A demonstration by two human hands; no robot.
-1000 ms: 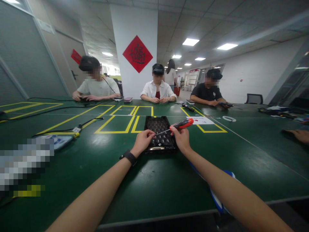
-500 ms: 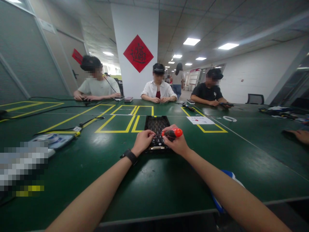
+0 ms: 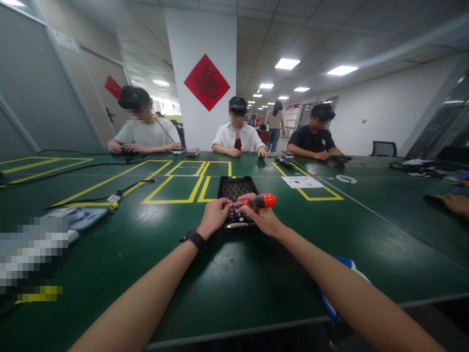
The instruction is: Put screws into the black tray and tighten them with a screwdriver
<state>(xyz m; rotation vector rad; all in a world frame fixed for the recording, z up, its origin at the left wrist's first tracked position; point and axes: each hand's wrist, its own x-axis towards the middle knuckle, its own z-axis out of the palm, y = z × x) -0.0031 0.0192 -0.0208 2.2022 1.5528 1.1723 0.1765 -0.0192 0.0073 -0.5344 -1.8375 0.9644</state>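
A black open tray-like case [image 3: 240,185] with rows of small bright pieces inside lies on the green table in front of me. Over its near half, my right hand [image 3: 266,218] grips a red-and-black screwdriver [image 3: 264,201], its handle pointing right and its shaft towards my left hand. My left hand [image 3: 217,213], with a dark band on the wrist, is closed in a pinch at the left side of the case. Whatever its fingertips hold is too small to make out. The screwdriver's tip is hidden between the two hands.
Yellow tape outlines [image 3: 172,189] mark the table [image 3: 139,254]. To the right lie a white paper sheet [image 3: 302,182] and a white ring [image 3: 346,179]. A blue-and-white object [image 3: 348,265] is partly under my right forearm. Cables [image 3: 76,168] run left. Several people sit opposite; another person's hand [image 3: 454,203] is far right.
My right hand has moved left, bringing the screwdriver closer to my left hand; its handle has swung lower. My left hand stays nearly still. In the background, a standing person has walked away to the right.
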